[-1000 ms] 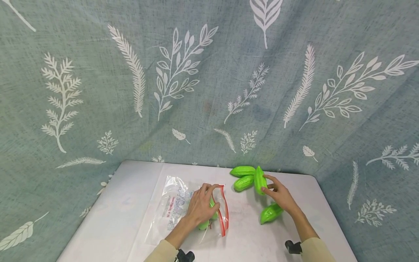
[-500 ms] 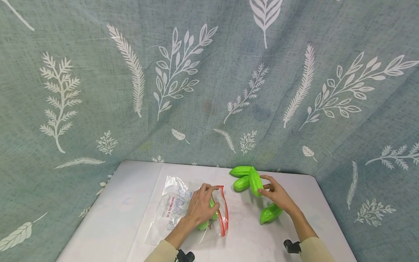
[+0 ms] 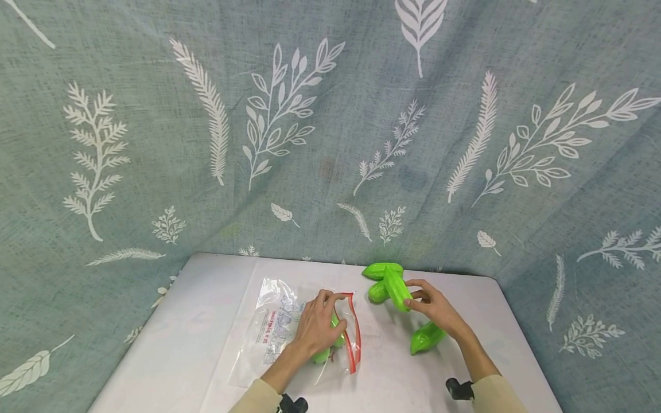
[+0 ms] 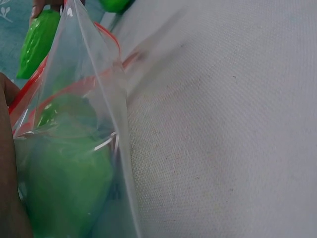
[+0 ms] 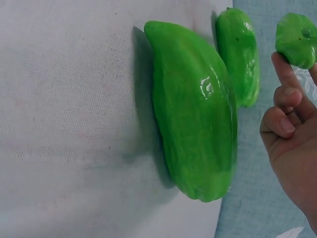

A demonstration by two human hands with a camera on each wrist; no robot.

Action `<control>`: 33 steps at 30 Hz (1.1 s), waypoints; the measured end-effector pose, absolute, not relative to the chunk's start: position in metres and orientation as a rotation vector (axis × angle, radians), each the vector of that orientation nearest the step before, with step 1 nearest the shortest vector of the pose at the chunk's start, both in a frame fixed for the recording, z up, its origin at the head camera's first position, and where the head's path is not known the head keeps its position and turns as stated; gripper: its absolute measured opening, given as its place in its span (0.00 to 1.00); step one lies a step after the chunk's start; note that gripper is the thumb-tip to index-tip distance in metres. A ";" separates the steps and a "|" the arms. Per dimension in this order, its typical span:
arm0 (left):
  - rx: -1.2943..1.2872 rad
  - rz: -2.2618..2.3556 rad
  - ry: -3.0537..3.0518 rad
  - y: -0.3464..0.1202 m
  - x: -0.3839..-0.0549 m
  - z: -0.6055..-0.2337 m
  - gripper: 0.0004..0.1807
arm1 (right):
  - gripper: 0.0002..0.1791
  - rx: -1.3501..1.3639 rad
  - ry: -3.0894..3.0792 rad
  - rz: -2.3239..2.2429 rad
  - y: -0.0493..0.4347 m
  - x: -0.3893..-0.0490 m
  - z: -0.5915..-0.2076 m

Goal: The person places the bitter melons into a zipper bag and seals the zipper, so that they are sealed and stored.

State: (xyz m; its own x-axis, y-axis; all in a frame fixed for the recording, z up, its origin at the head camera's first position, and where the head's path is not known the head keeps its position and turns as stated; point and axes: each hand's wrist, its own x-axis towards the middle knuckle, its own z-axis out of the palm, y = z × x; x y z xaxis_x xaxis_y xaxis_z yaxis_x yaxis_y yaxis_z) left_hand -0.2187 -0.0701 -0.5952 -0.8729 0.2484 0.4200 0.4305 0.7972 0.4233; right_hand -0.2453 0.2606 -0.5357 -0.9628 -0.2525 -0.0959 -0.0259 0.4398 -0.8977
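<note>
My left hand point(image 3: 317, 324) holds the mouth of a clear zip bag point(image 3: 248, 355) with a red strip, its thumb and fingers spread at the opening. Inside the bag lie green gourds point(image 3: 321, 355), blurred through the plastic in the left wrist view. Between thumb and fingertips, my right hand point(image 3: 439, 310) grips a bright green ridged gourd point(image 3: 396, 288), tilted with its tip to the upper left. That gourd partly covers two others, a rear gourd point(image 3: 381, 269) and a shorter-looking gourd point(image 3: 378, 292). Below the right hand, another gourd point(image 3: 427, 337) lies on the table.
The white table point(image 3: 175, 338) ends at the back against a grey-green cloth point(image 3: 320, 143) with white leaf prints. Black camera mounts point(image 3: 459, 389) sit at both wrists. In the right wrist view, a large gourd point(image 5: 193, 114) lies close to the camera.
My right hand has carried its gourd a little to the left, and the gourd leans more, now in front of the two rear ones. The left hand and bag stay put.
</note>
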 end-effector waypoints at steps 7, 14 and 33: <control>-0.513 -0.745 -2.632 -0.070 -0.219 -0.596 0.32 | 0.29 -0.287 2.476 -1.521 0.258 -0.243 -0.533; -0.507 -0.748 -2.647 -0.070 -0.219 -0.595 0.32 | 0.26 -0.349 2.470 -1.507 0.255 -0.243 -0.530; -0.513 -0.746 -2.647 -0.069 -0.220 -0.595 0.34 | 0.23 -0.454 2.394 -1.437 0.243 -0.242 -0.527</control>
State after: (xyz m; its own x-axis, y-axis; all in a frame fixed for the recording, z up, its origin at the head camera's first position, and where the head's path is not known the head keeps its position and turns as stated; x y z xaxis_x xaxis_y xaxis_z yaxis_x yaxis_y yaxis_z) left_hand -0.2202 -0.0690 -0.5948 -0.8761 0.2466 0.4142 0.4265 0.7969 0.4278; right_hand -0.2419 0.2430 -0.5266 -0.9012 -0.4214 -0.1014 -0.1088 0.4464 -0.8882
